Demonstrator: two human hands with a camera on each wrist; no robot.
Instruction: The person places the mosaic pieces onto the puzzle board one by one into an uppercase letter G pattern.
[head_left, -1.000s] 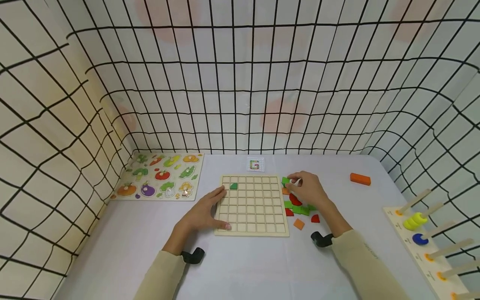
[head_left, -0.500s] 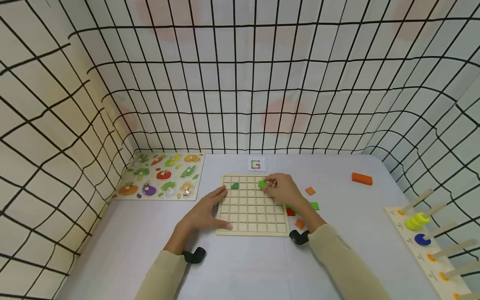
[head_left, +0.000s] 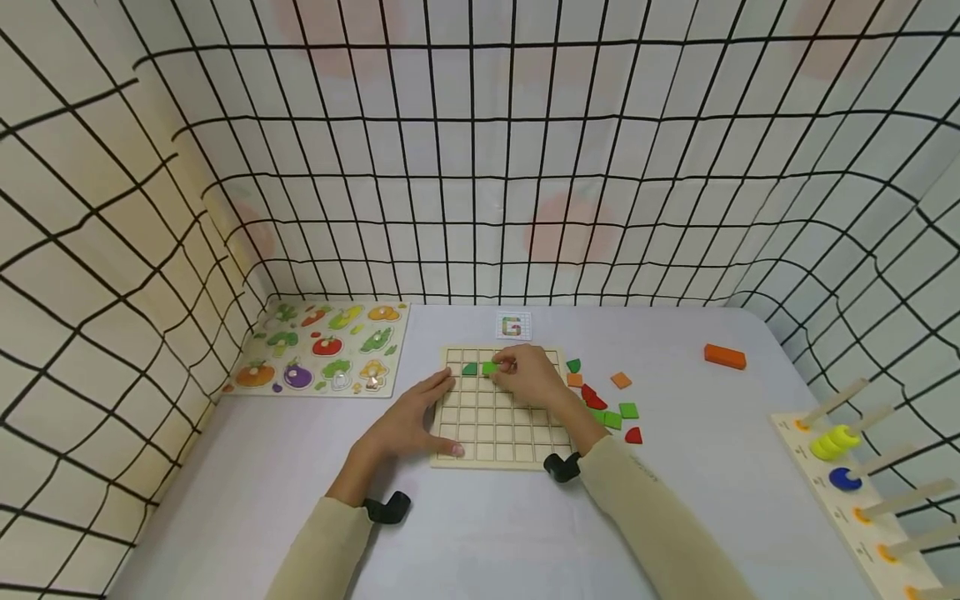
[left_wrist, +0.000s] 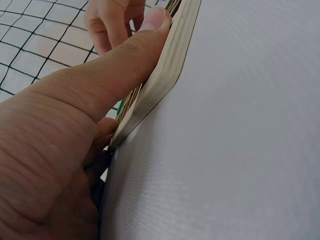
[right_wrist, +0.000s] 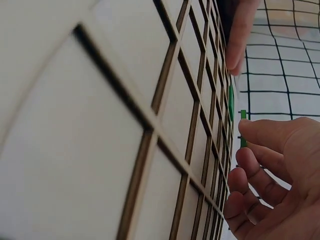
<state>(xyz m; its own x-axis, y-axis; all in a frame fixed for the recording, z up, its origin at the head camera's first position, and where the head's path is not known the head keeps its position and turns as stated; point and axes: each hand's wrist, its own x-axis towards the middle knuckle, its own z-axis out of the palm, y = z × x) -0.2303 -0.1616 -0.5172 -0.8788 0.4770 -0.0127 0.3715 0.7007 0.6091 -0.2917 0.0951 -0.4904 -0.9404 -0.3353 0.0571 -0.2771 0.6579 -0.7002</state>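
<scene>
My right hand [head_left: 531, 377] pinches a light green square tile [head_left: 489, 368] between thumb and fingers over the upper rows of a wooden grid board [head_left: 483, 435]. In the right wrist view that tile [right_wrist: 243, 115] stands edge-on, slightly apart from the board. Just left of it, a dark green tile [head_left: 469, 369] with a cut corner sits in a cell. My left hand [head_left: 405, 423] rests along the board's left edge, fingers spread and thumb [left_wrist: 125, 60] on the rim near the front corner.
Loose red tiles [head_left: 594, 400], green tiles [head_left: 628, 410] and orange tiles [head_left: 621, 380] lie right of the board. Behind it is a small pattern card [head_left: 513, 326]. A vegetable puzzle [head_left: 322, 350], an orange block [head_left: 724, 357] and a peg board [head_left: 847, 483] stand around; black netting surrounds the table.
My right hand has gone from the loose tiles leftward over the board, carrying the light green tile close to the dark green one. My left hand has stayed at the board's edge.
</scene>
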